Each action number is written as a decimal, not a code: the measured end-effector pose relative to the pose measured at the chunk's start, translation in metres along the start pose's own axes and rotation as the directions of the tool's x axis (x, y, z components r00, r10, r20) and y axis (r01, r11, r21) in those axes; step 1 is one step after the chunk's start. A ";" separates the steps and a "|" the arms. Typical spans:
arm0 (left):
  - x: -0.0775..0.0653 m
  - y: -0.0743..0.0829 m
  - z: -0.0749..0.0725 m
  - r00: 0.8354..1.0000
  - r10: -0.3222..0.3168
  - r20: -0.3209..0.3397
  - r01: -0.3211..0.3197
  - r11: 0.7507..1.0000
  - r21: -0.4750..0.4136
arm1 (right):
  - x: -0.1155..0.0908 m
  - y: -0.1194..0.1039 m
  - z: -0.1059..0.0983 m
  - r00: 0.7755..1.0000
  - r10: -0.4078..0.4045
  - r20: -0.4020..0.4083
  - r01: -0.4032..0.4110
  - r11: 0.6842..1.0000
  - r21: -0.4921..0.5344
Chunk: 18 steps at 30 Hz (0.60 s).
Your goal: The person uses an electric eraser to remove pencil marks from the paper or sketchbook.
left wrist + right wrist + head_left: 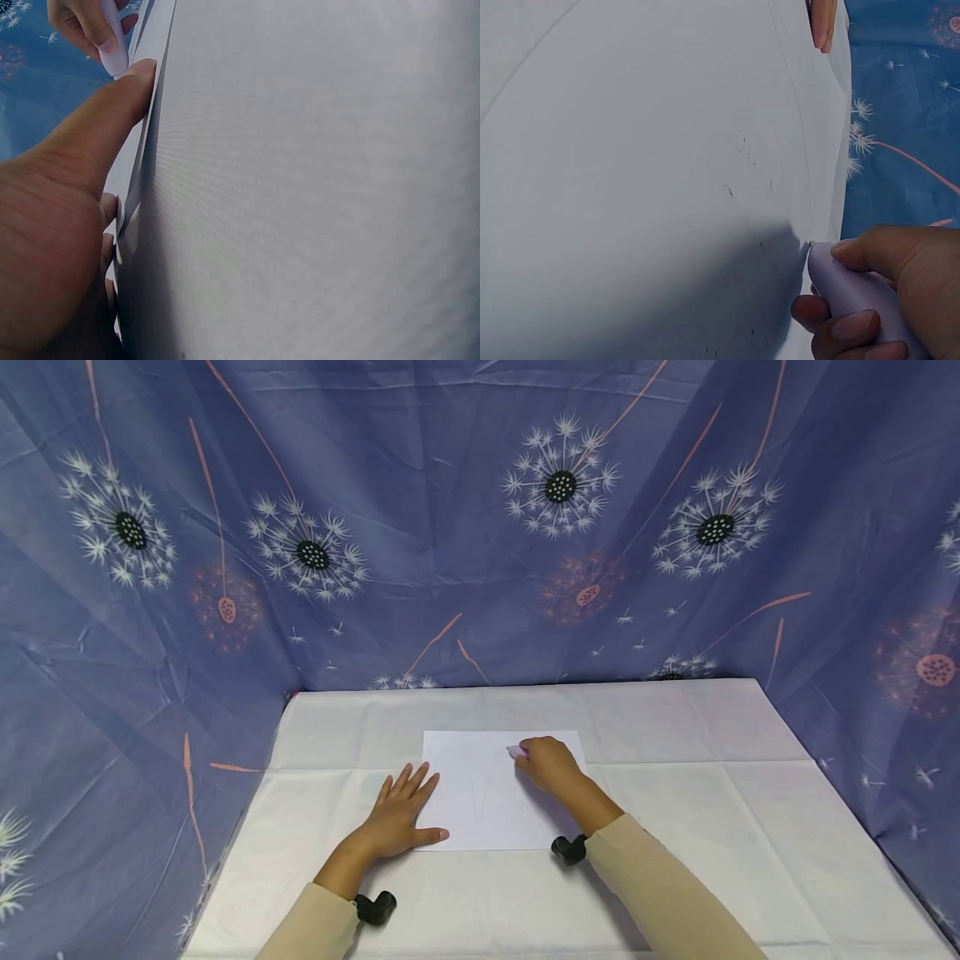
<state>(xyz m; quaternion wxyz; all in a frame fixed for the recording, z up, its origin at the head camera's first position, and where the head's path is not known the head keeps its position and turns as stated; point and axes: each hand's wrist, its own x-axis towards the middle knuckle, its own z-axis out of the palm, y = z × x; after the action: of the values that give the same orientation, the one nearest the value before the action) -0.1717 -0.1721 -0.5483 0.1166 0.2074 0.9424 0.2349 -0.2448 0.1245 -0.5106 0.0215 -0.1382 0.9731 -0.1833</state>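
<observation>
A white sheet of paper lies on the cloth-covered table. My left hand rests on its left edge with the fingers spread, the thumb near the lower left corner. At the sheet's upper right, my right hand grips a lavender, rounded tool with a small dark tip. That tip meets the paper, or nearly so; its exact kind is not clear. In the right wrist view a thin line runs over the paper towards the tip, and small dark specks are scattered beside it.
The table's white cloth has fold creases. A blue curtain with dandelion prints hangs behind and on both sides. Black wrist devices sit at both cuffs of the beige sleeves.
</observation>
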 end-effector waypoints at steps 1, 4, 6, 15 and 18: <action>0.000 0.000 0.000 1.000 0.001 0.000 -0.001 1.000 0.000 | 0.000 0.000 0.000 1.000 -0.008 -0.002 0.008 1.000 0.001; -0.001 0.001 0.000 1.000 0.008 -0.007 -0.008 1.000 -0.006 | 0.001 -0.002 0.001 1.000 -0.021 0.000 0.021 1.000 -0.005; -0.001 0.000 0.001 1.000 0.019 -0.019 -0.020 1.000 -0.022 | 0.000 -0.002 0.001 1.000 -0.013 0.002 0.013 1.000 0.001; -0.001 -0.006 0.007 0.996 0.060 -0.069 -0.064 0.997 -0.047 | -0.001 0.003 -0.001 1.000 -0.004 0.011 0.004 1.000 -0.014; -0.001 -0.005 0.007 0.996 0.056 -0.065 -0.059 0.997 -0.045 | -0.001 0.003 0.000 1.000 -0.024 0.013 0.024 1.000 -0.002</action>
<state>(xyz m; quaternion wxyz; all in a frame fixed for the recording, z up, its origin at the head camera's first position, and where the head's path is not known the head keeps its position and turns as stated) -0.1704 -0.1740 -0.5568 0.0844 0.2239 0.9335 0.2669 -0.2442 0.1278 -0.5114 0.0254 -0.1510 0.9714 -0.1815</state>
